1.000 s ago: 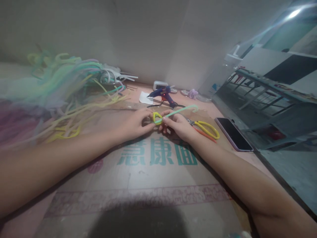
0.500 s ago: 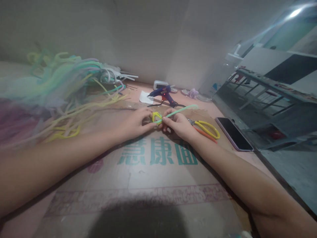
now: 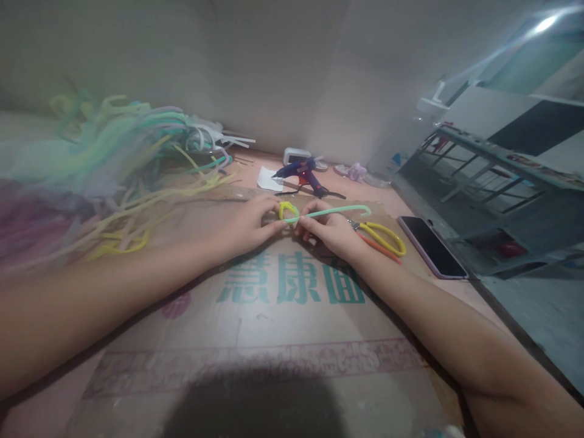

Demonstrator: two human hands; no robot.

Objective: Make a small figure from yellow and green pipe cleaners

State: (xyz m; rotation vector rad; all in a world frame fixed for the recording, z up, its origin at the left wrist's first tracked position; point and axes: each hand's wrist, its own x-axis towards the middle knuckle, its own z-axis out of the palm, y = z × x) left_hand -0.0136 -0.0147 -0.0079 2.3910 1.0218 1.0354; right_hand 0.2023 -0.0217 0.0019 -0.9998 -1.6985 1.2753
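My left hand (image 3: 261, 220) pinches a small yellow pipe-cleaner ring (image 3: 283, 208) between thumb and fingers. A mint-green pipe cleaner (image 3: 340, 210) runs along the lower side of that ring. My right hand (image 3: 326, 230) grips the green stem with thumb and forefinger, close beside the left fingertips. The green one's free end extends to the right above my knuckles and curls into a hook. Both hands are just above a printed cardboard sheet (image 3: 274, 334). Where exactly the green stem joins the ring is partly covered by my fingers.
Yellow- and orange-handled pliers (image 3: 383, 237) lie right of my right hand, then a phone (image 3: 431, 246). Behind the hands stand a blue glue gun (image 3: 296, 169) and a white paper piece (image 3: 269, 179). A large heap of pastel pipe cleaners (image 3: 123, 146) fills the left.
The free green end has swung lower and now shows a hooked tip. The yellow ring has turned slightly between my fingers. Both hands have barely shifted.
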